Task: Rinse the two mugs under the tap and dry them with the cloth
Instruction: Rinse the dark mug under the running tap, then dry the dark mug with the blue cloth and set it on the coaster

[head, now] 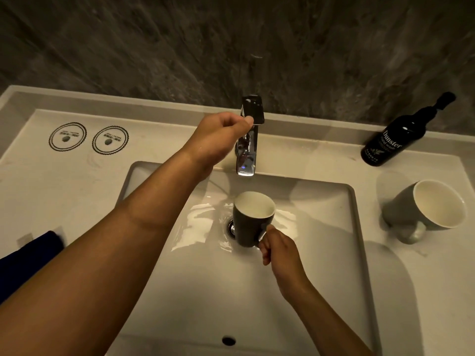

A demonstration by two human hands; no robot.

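Dark mug (pixel 250 222) by its handle in gripping right hand (pixel 279 249), left hand (pixel 218 136) pinching tap lever (pixel 253 109).

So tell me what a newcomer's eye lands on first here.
First, the left hand pinching the tap lever at the back of the sink. Next, the dark mug held by its handle in the right hand, below the spout. A grey mug waits on the counter at right.

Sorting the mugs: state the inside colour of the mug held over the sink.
Cream-white inside the held mug, best seen in the head view.
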